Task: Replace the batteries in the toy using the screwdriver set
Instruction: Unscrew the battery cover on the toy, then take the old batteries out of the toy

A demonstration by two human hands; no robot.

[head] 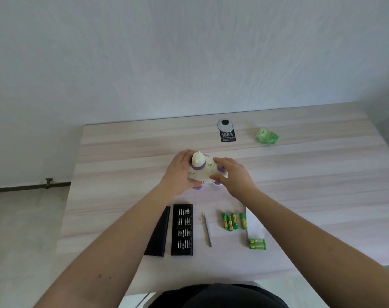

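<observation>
Hands met on the toy point(202, 172) at mid-table: your left hand point(178, 174) cupped its left side, fingers curled round the cream body, while your right hand point(230, 174) gripped the right side by the purple wheels. Nearer you lay the black bit tray point(182, 230) with its lid point(159, 232) just left, then a slim screwdriver point(207, 230), four loose green batteries point(232, 221) and a pack point(257, 244) marked "GP". Beyond the toy, a black tag point(228, 136) read "100%", with a crumpled green wrapper point(267, 136) to its right
</observation>
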